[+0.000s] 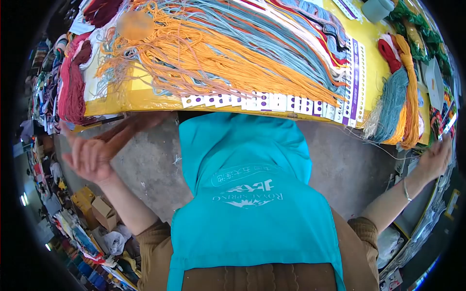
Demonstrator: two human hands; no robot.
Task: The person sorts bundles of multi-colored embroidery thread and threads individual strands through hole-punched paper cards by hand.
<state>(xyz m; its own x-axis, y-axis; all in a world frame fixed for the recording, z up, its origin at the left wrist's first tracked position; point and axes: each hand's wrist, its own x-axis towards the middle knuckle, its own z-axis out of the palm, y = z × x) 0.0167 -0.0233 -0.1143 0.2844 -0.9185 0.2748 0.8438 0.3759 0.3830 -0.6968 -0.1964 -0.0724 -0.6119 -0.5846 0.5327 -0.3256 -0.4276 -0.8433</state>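
Note:
My left hand (pixel 90 157) is raised at the left below the table edge, smeared by motion. A hank of rust-brown thread (pixel 127 132) runs from its curled fingers up toward the table. Far to the right, my right hand (pixel 435 157) is closed around a thin, shiny, blade-like object (pixel 450 123), whose exact kind I cannot make out. Orange thread (pixel 233 63) lies spread over the table, with blue-grey thread (pixel 252 31) behind it. Beneath the strands' ends sits a row of white cards with punched holes (pixel 276 102).
The yellow table (pixel 371 56) carries pink hanks (pixel 73 82) at its left and teal hanks (pixel 393 104) at its right. A cup (pixel 377 9) stands at the back. Cardboard boxes (pixel 104 213) are on the left. My turquoise apron (pixel 252 223) touches the table's front.

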